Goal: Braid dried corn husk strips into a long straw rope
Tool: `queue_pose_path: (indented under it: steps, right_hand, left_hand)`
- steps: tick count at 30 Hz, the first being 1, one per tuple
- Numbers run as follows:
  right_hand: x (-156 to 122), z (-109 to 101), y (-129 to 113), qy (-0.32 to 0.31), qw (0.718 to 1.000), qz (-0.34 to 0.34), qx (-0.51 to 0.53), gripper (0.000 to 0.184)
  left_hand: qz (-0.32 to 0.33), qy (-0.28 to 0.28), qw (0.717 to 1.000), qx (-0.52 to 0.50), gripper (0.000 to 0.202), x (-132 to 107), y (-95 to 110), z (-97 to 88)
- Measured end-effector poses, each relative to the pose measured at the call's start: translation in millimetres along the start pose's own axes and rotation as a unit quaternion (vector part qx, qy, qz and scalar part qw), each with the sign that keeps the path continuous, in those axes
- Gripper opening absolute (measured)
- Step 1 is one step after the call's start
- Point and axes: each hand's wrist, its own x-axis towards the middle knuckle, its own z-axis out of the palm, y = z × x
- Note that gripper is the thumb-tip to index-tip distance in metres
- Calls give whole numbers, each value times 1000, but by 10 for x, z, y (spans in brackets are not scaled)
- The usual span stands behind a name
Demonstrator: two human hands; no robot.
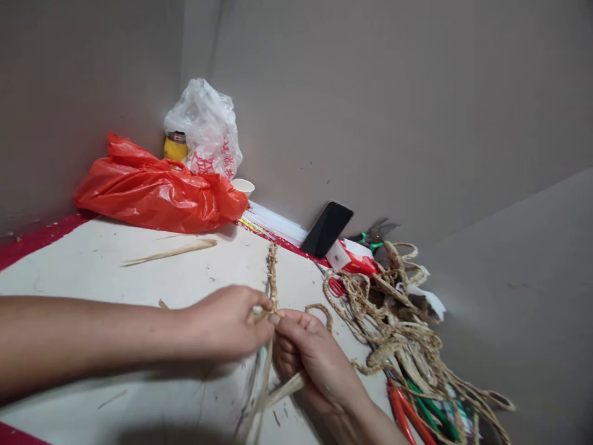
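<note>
Red bag (157, 194): crumpled plastic far up and left of the grip, against the wall. A white bag (208, 130) and a yellow jar (175, 147) sit behind it, and a paper cup (243, 185) at its right end.
Straw blade (171, 251): lying loose on the worktop (92, 278), up and left of the grip, well apart from both hands.
Left hand (227, 322): the forearm comes in low and level from the left edge, wrist straight, knuckles up. Thumb and forefinger are pressed together on the straw right at the crossing point.
Braid (272, 272): a plaited cord running straight up and away from the grip, lying on the worktop.
Loose strands (265, 383): flat and unplaited, trailing down from under the grip toward the person.
Progress: by the look of it, the stretch above the grip is plaited and the whole tail below it is not yet worked.
Right hand (315, 352): in from the lower right, wrist bent, thumb tip meeting the left fingers. It pinches the same spot, and the lower fingers curl round a strand that comes out under the palm.
Phone (327, 228): propped on the wall, up and right of the grip.
Shears (375, 235): green-handled, just right of the phone.
Rope pile (403, 327): tangled plaited cord right of the grip, with red and green handles (407, 414) poking out beneath it.
</note>
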Motion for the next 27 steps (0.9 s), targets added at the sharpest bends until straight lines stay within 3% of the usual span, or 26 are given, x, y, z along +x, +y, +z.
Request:
queue_pose_path:
  steps: [2,3,8,12,16,20,27]
  right_hand:
    - [-1,-31,-16,-20,1000,9,9,29]
    - [0,-40,-20,-28,1000,11,9,28]
    - [8,-51,-27,-46,999,17,-9,28]
    - [15,-90,-71,-41,996,12,-85,30]
    - [45,-195,-101,-61,979,6,-196,34]
    - [53,-246,-79,-63,938,-46,-338,31]
    - [-45,-207,-101,-9,822,-155,-547,29]
  left_hand:
    - [50,45,997,23,19,91,-20,-74]
    - [66,39,997,3,18,135,-44,-84]
    - [-13,-98,982,-160,17,219,-175,41]
    - [34,-82,993,-80,23,209,-210,42]
    - [81,-105,991,-9,27,242,-227,-33]
    - [69,-120,990,-5,26,279,-244,-22]
    - [18,-92,996,-5,22,287,-249,35]
